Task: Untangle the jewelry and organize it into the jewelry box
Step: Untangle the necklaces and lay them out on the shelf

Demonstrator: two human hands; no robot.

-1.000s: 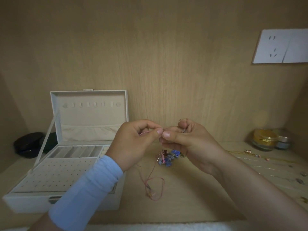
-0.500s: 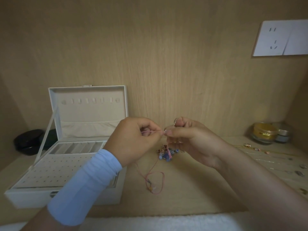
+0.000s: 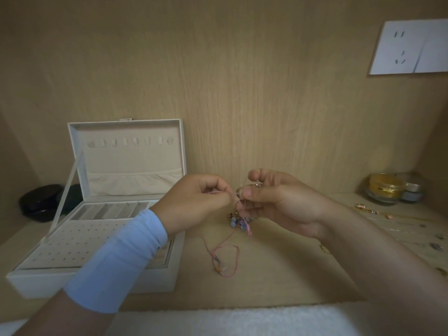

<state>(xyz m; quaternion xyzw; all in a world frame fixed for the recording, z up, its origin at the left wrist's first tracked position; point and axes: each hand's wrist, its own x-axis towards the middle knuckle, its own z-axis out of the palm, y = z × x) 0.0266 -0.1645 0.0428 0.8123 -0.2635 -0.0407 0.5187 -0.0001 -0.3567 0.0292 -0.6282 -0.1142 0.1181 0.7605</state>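
The open jewelry box (image 3: 97, 282) sits at far left on the tabletop (image 3: 278, 275), and a forearm hides its front right corner from me. The left hand (image 3: 194, 202) pinches a pink cord (image 3: 220, 269) whose loop lies on the wood. The right hand (image 3: 278, 202) pinches the tangled jewelry (image 3: 238, 220); I see its beads hanging blurred below the fingers. The thin chains (image 3: 388, 217) at right are hard to make out.
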